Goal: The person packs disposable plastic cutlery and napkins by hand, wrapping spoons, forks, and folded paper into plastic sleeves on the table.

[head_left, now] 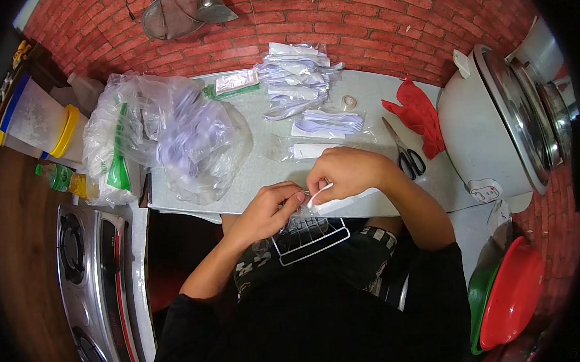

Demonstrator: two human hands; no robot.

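So both bare hands are at the near edge of the pale, smooth table point(436, 193). The right hand point(344, 170) has a flat white strip point(321, 194) pinched between thumb and fingers, looks like paper or thin card. The left hand point(278, 208) has its thumb and fingers closed on some crinkly clear plastic point(299, 211) right next to it. Can't make out what's inside the plastic, fingers are in the way.

Pose-wise, the left forearm angles in low, fingers curled. The right wrist bends down over the strip, knuckles up, elbow out wide. The strip looks narrow and slightly tilted, just over the table edge, with a white wire rack point(313, 244) below.

Just beyond the hands there's a flat clear packet with a white insert point(309, 151), then another holding pale lavender plastic utensils point(329, 122), long thin handles bunched together. Behind those is a shiny, messy pile of similar packets point(296, 79). A little tape roll point(349, 102) is near it, then black-handled scissors point(407, 156) and a rumpled red cloth point(418, 116) over on the right. Big filmy see-through bag point(192, 137) of spoons on the left, all rounded bowls and wrinkles.
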